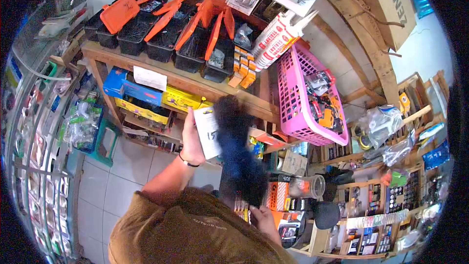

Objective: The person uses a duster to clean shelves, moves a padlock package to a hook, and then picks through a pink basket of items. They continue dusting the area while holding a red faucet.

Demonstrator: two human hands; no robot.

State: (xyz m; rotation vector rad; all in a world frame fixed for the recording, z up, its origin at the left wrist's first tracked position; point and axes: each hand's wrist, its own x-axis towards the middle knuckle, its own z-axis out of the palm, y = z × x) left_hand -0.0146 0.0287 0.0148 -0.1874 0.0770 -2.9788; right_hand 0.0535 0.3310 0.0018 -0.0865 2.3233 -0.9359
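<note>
My left hand (192, 139), with a dark band at the wrist, is closed on a white card (208, 133) that has "15" handwritten on it. My right hand (266, 221) is low, near the shelf goods. Its fingers are bent beside a small yellow-and-red striped pack (242, 210); what they grip is partly hidden. Between the hands is a dark blurred shape (239, 151), black at the top and navy below, which I cannot make out. It covers part of the shelving behind the card.
Black bins with orange lids (188, 59) line a wooden shelf. A pink basket (288, 93) of packaged goods stands to its right, beside white sealant tubes (278, 39). Shelves of small goods (371, 205) fill the lower right. A glass display case (44, 166) is on the left.
</note>
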